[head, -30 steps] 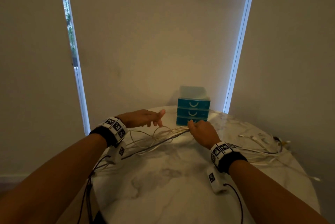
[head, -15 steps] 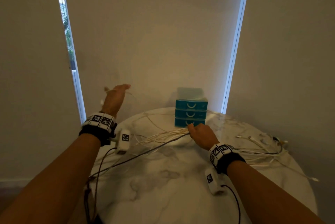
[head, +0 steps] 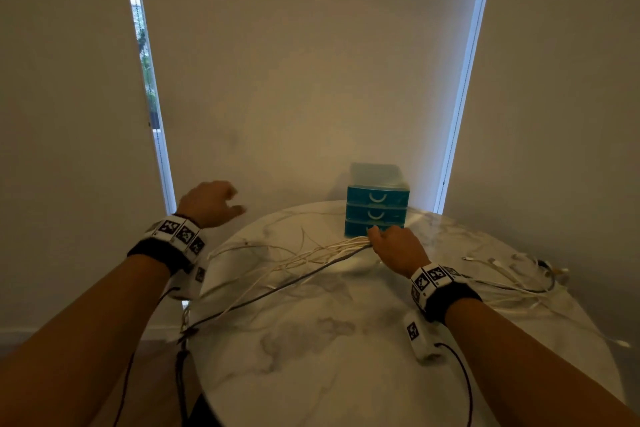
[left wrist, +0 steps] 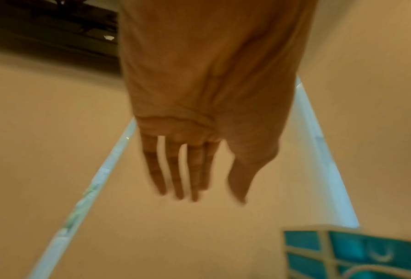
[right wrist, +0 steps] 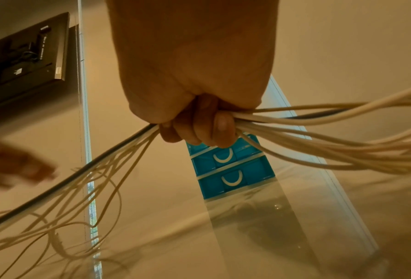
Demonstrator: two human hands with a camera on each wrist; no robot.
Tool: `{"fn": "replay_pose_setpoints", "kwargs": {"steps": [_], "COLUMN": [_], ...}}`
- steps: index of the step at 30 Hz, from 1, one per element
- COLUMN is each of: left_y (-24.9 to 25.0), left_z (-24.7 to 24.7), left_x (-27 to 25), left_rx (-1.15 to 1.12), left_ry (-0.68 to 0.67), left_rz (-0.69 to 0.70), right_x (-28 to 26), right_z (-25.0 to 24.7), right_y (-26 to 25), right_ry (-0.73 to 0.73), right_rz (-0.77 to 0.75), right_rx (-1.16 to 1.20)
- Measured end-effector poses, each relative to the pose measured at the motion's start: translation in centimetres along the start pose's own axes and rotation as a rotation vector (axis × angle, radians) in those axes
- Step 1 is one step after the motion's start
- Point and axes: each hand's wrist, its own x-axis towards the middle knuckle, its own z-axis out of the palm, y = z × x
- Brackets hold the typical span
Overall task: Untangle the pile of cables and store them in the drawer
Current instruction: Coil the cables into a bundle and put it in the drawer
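Note:
My right hand [head: 391, 243] [right wrist: 199, 130] grips a bundle of white cables and one dark cable [head: 311, 253] [right wrist: 319, 136] just in front of the teal three-drawer box [head: 376, 205] [right wrist: 226, 166]. The strands fan out leftward over the marble table [head: 311, 357]. All three drawers look closed. My left hand [head: 211, 201] [left wrist: 195, 169] hovers above the table's left edge with straight, spread fingers and nothing in it. More white cables [head: 512, 274] trail behind my right wrist to the table's right side.
A wall with roller blinds stands right behind the table. The round table's edge curves close to my left forearm. Thin dark wires [head: 180, 374] from the wrist cameras hang off the table's left front.
My left hand let go of a cable end it had lifted high, then dropped lower and turned rightward with fingers spread. The loops on the table have been pulled straighter. My right hand kept its grip.

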Motion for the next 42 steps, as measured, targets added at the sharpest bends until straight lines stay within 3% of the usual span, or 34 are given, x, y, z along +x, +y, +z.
{"fn": "replay_pose_setpoints", "kwargs": {"steps": [1, 3, 6, 9, 10, 14, 19, 23, 26, 28, 31, 34, 40, 42], "left_y": [2.2, 7.4, 15.3, 18.1, 17.7, 12.7, 6.7, 5.3, 5.6, 5.6, 5.3, 4.4, 2.2, 1.2], "left_z": [0.0, 0.7, 2.8, 6.0, 6.7, 6.7, 4.7, 3.7, 3.2, 3.2, 3.3, 3.4, 2.0, 2.4], "left_x": [-0.3, -1.2, -3.0, -3.1, -2.7, -1.2, -0.1, -0.8, -1.6, -1.6, -1.1, -0.3, 1.2, 1.5], "left_rx": [-0.178, -0.387, -0.448, -0.321, -0.266, -0.154, -0.179, -0.579, -0.833, -0.850, -0.593, -0.326, 0.023, 0.042], "left_ry": [0.059, -0.006, -0.343, -0.662, -0.683, -0.489, -0.450, -0.677, -0.849, -0.902, -0.789, -0.563, -0.074, -0.069], "left_rz": [0.152, 0.364, 0.488, 0.534, 0.519, 0.343, 0.363, 0.345, 0.167, 0.088, 0.069, 0.026, 0.141, 0.116], "right_x": [0.0, -0.1, -0.2, -0.1, 0.0, -0.3, 0.2, 1.3, 0.9, 1.0, 1.9, 1.9, 1.8, 1.9], "right_z": [0.1, -0.1, -0.8, -2.1, -2.5, -3.9, -4.1, -4.3, -4.9, -5.4, -5.7, -5.8, -4.3, -3.8], "right_y": [-0.3, -0.9, -1.4, -1.1, -0.8, 1.2, 1.7, 2.0, 2.1, 2.4, 3.4, 4.0, 4.0, 3.4], "right_ry": [0.006, 0.020, 0.098, 0.163, 0.172, 0.187, 0.195, 0.255, 0.257, 0.259, 0.296, 0.261, 0.221, 0.185], "right_rz": [-0.012, -0.039, -0.092, -0.127, -0.119, -0.013, 0.012, 0.153, 0.147, 0.130, 0.161, 0.192, 0.119, 0.086], "right_rx": [-0.005, -0.024, -0.029, -0.070, -0.097, -0.289, -0.382, -0.208, -0.103, -0.124, -0.106, -0.178, -0.186, -0.132]}}
